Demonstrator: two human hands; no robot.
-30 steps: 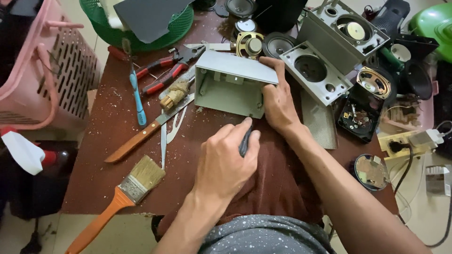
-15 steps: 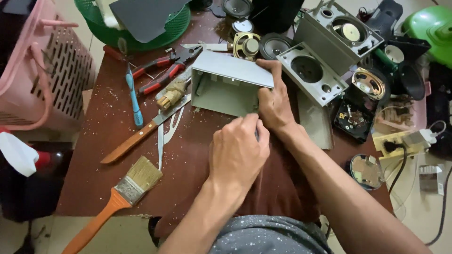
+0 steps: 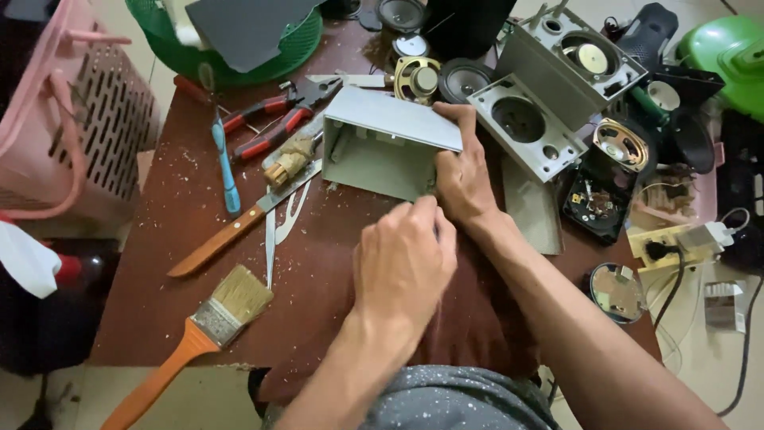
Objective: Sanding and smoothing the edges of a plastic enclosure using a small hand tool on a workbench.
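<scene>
Grey speaker shell (image 3: 390, 147) stays gripped by right hand (image 3: 465, 175); left hand (image 3: 404, 263), fingers curled, has risen toward its six-o'clock edge.

Two bare forearms — no sleeves, grey speckled garment (image 3: 461, 402) below

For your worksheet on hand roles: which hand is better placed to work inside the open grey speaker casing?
Probably the left hand: it hovers free at the casing opening, while the right hand grips its corner.
</scene>
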